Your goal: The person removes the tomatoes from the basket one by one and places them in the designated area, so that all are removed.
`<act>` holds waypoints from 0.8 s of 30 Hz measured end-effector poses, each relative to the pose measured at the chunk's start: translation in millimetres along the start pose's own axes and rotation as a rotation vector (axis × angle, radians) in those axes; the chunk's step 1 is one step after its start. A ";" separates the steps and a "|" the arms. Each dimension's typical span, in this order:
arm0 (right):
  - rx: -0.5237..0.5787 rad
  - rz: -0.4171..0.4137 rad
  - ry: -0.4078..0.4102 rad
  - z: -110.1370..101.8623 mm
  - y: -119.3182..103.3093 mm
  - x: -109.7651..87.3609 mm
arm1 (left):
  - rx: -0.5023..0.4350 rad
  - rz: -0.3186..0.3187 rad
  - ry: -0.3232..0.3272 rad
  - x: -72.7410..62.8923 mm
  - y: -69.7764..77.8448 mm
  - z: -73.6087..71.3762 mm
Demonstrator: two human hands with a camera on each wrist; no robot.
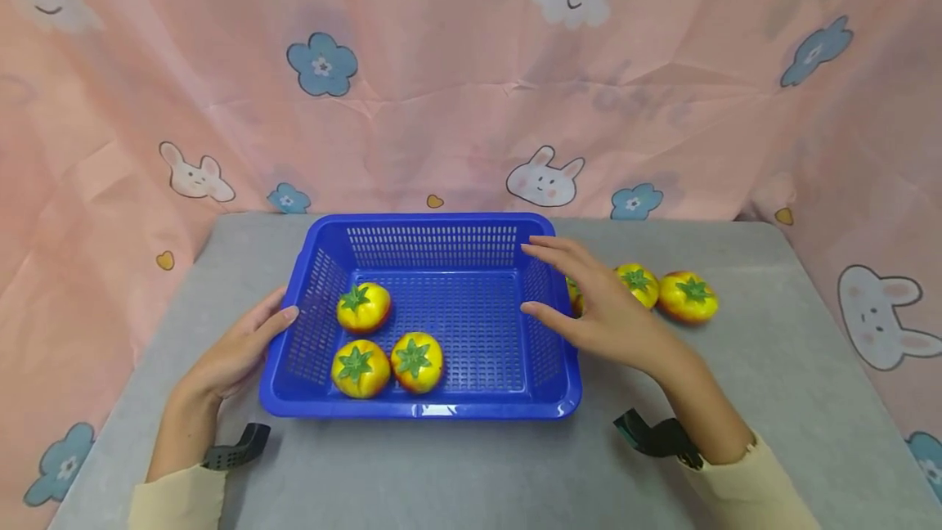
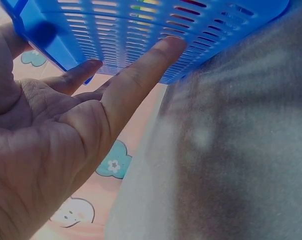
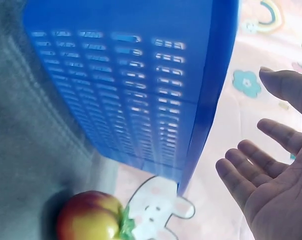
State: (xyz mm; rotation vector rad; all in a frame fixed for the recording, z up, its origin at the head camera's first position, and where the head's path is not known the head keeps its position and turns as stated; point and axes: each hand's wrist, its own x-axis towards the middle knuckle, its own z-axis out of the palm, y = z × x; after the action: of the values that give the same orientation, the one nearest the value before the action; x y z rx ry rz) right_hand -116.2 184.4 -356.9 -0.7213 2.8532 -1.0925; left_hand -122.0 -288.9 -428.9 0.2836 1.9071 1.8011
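A blue plastic basket (image 1: 500, 410) with slotted walls stands on the table. My left hand (image 1: 234, 354) holds its left side, thumb on the rim and fingers against the outer wall in the left wrist view. Three yellow-and-red toy persimmons with green leafy tops sit in the basket's left half: one behind (image 1: 371, 309), one front left (image 1: 364, 379), one beside it (image 1: 427, 370). My right hand (image 1: 611, 313) hovers at the right rim, fingers and thumb spread apart with nothing between them. In the right wrist view its fingers stand away from the wall.
To the right of the basket lie more persimmons: one (image 1: 688, 297) at the far right, one (image 1: 639, 286) next to it, and one (image 1: 576, 298) mostly hidden by my right hand. A pink patterned curtain (image 1: 441, 137) hangs behind the grey table (image 1: 441, 473).
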 end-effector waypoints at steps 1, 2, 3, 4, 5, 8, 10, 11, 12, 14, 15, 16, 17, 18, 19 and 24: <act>-0.003 0.000 -0.007 0.6 -1.6 1.5 | -0.004 0.000 -0.001 -0.1 -0.6 0.1; -0.005 0.000 -0.015 1.0 -3.2 2.9 | -0.006 0.000 -0.002 -0.1 -1.0 0.2; -0.007 -0.002 -0.023 1.2 -4.9 4.5 | -0.009 0.000 -0.003 -0.1 -1.4 0.2; -0.013 -0.006 -0.030 1.3 -6.5 6.1 | -0.009 0.001 -0.004 -0.1 -1.5 0.3; -0.016 -0.011 -0.036 1.5 -8.0 7.8 | -0.009 0.001 -0.005 0.0 -1.6 0.4; -0.026 -0.026 -0.056 2.1 -12.3 12.9 | -0.004 -0.001 -0.004 0.2 -0.7 0.2; -0.034 -0.038 -0.066 2.4 -15.5 16.5 | 0.000 -0.003 -0.003 0.0 0.1 -0.1; -0.037 -0.042 -0.068 2.4 -16.9 18.2 | 0.002 -0.005 -0.002 -0.1 0.4 -0.2; -0.041 -0.048 -0.072 2.4 -18.4 19.9 | 0.004 -0.007 -0.002 -0.2 0.7 -0.3; -0.049 -0.058 -0.080 2.3 -21.2 23.2 | 0.004 -0.009 -0.003 -0.3 1.1 -0.5; -0.053 -0.064 -0.086 2.1 -22.2 24.7 | 0.003 -0.008 -0.003 -0.2 1.1 -0.6; -0.053 -0.069 -0.092 1.6 -23.6 26.1 | 0.002 -0.009 -0.005 -0.2 1.2 -0.6; -0.052 -0.074 -0.098 1.3 -24.9 27.6 | 0.001 -0.010 -0.003 -0.3 1.3 -0.6; -0.050 -0.079 -0.105 0.8 -26.4 29.1 | 0.000 -0.012 -0.002 -0.3 1.3 -0.5; -0.048 -0.084 -0.111 0.2 -28.1 30.6 | 0.002 -0.013 0.002 -0.5 1.3 -0.3; -0.060 -0.092 -0.157 -0.8 -37.9 37.4 | 0.017 -0.021 0.018 -0.6 1.2 0.8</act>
State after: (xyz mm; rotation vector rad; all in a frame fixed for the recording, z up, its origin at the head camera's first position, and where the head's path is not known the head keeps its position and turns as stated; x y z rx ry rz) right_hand -134.1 144.5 -326.4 -0.9076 2.7550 -0.9183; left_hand -121.4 -288.3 -427.6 0.2535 1.9314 1.7807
